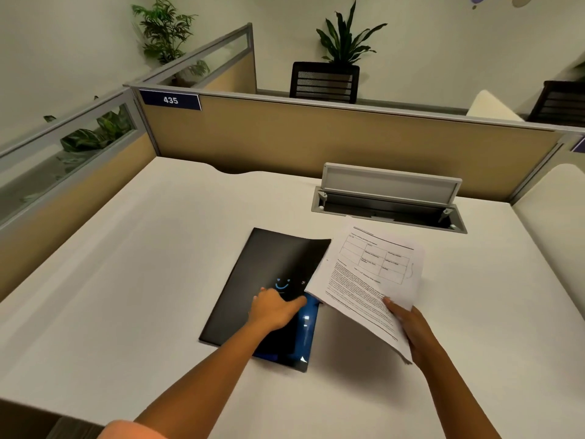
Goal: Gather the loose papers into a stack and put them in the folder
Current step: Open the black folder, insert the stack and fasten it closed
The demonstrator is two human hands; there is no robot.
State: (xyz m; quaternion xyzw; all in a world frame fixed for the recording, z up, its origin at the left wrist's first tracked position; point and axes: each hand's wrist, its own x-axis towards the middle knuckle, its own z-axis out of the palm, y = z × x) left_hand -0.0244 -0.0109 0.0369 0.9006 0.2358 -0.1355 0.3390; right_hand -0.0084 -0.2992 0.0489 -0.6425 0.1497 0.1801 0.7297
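Forearms reach in from the near edge of the white desk (126,280), and both hands are busy at its middle. Over on the right, the right hand (408,324) pinches the near corner of the gathered stack of papers (367,277), thumb on top, fingers hidden beneath, and the printed sheets tilt up with their left edge dipping toward the folder's opening. On the left, the left hand (275,307) lies palm down on the black folder (269,286), which sits flat toward the desk's centre; its fingertips hook the right edge of the cover beside a small blue smiley mark, and a glossy blue inner layer shows just below. That cover bows upward at the far right corner, so the mouth looks partly open, though how wide is hard to tell. No loose sheets remain elsewhere on the desk, so gathering looks done and insertion is the job in hand. To do it well, I'd say lift the cover higher with the left fingers, keep the stack square and pinched firmly so no sheet fans out, then lead the left edge in low and slide toward the spine. Behind, near the far edge, an open cable hatch (389,201) stands clear.
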